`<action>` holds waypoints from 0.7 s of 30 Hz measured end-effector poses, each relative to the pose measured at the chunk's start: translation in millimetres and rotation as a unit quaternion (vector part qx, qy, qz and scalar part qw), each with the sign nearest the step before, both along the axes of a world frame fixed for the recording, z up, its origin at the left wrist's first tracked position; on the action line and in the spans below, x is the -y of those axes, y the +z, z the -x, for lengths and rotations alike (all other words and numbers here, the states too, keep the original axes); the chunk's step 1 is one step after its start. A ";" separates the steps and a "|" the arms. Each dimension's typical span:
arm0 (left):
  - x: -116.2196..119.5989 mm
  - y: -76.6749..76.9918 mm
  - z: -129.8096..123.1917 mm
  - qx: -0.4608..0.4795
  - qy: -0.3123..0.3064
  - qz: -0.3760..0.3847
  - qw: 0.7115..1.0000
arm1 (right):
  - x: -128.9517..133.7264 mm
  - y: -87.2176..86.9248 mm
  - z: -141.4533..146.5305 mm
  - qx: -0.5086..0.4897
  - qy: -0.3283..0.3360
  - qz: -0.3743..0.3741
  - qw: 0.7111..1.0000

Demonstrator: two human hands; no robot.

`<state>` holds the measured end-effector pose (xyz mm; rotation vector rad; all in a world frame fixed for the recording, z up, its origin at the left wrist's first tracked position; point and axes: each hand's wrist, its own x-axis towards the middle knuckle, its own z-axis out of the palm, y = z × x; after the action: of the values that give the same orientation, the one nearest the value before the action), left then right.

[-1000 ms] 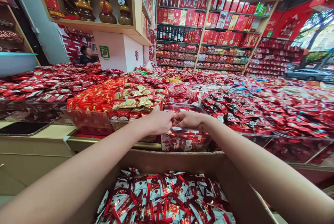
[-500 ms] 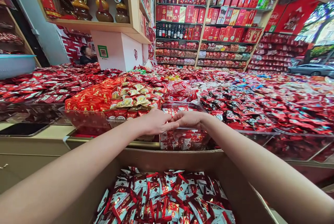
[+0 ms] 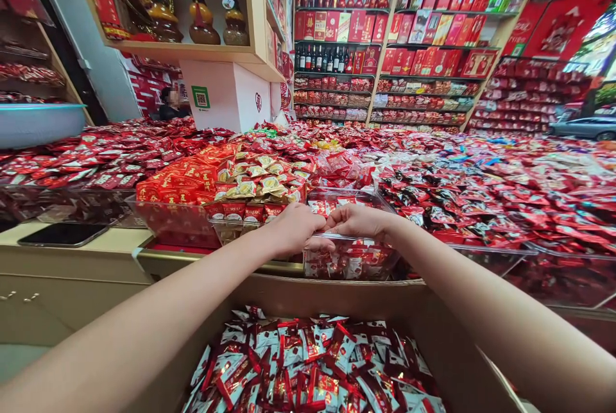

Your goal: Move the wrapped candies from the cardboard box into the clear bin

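Both hands are over the front of a clear plastic bin (image 3: 385, 201) of red-and-white wrapped candies (image 3: 353, 265). My left hand (image 3: 299, 228) is at the bin's left side, its fingers curled and its thumb reaching across the front rim. From the right, my right hand (image 3: 359, 219) bends its fingers inward, fingertips close to the left ones. Whatever lies between the fingers of either hand is hidden. Below my arms stands an open cardboard box (image 3: 332, 294) holding many red, white and brown candy packets (image 3: 312, 362).
Gold durian candies (image 3: 262, 182) and bright red packets (image 3: 180, 182) fill bins at the left. Heaped red packets (image 3: 462, 201) spread to the right. A dark phone (image 3: 62, 235) lies on the counter. A pale blue basin (image 3: 41, 126) stands at far left.
The view has shifted slightly, so the scene sits further right. My hands have moved a little apart, and both stay at the same clear bin.
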<state>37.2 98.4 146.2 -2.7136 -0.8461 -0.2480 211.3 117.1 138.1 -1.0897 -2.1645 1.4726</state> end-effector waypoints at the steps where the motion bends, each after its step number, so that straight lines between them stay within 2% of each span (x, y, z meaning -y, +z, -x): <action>1: 0.2 0.2 -0.1 0.000 0.001 0.001 1.000 | -0.2 0.3 0.3 0.009 0.002 -0.011 1.000; 3: 0.1 0.1 -0.3 -0.002 0.004 0.000 1.000 | 1.1 4.3 0.4 0.042 0.012 -0.044 0.998; 5: 0.0 -1.1 -0.3 -0.004 0.008 -0.008 1.000 | 7.7 13.3 -0.8 0.091 -0.008 -0.132 0.987; 8: 1.2 -3.6 -0.3 -0.002 0.015 -0.026 1.000 | 33.9 31.0 -4.0 0.130 -0.109 -0.317 0.933; 9: 1.9 -4.3 -0.4 0.001 0.019 -0.030 0.999 | 46.9 35.0 -4.6 0.129 -0.128 -0.351 0.919; 10: 2.7 -4.9 -0.4 0.006 0.023 -0.032 0.999 | 61.2 36.5 -4.5 0.127 -0.124 -0.359 0.916; 11: 3.5 -5.2 -0.4 0.012 0.026 -0.033 0.999 | 75.9 34.8 -3.4 0.129 -0.093 -0.340 0.927; 13: 4.7 -5.7 -0.3 0.029 0.025 -0.026 0.999 | 102.7 20.1 2.1 0.167 0.017 -0.250 0.954; 14: 5.0 -5.9 -0.2 0.037 0.022 -0.019 0.999 | 113.0 7.6 6.5 0.209 0.073 -0.207 0.953; 16: 4.9 -6.4 -0.1 0.049 0.013 -0.008 0.999 | 124.4 -24.1 16.6 0.345 0.141 -0.165 0.913; 18: 4.1 -7.0 -0.2 0.055 0.012 0.000 0.998 | 124.2 -58.0 25.3 0.453 0.167 -0.151 0.862; 19: 3.5 -7.3 -0.4 0.057 0.013 0.002 0.998 | 121.2 -73.5 27.9 0.478 0.177 -0.144 0.848; 21: 2.5 -7.8 -0.9 0.059 0.016 0.009 0.998 | 113.7 -99.4 29.0 0.488 0.203 -0.117 0.841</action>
<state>38.1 95.9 138.4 -2.7219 -0.9262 -0.3995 182.3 3.4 38.7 -1.5690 -3.3246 0.7419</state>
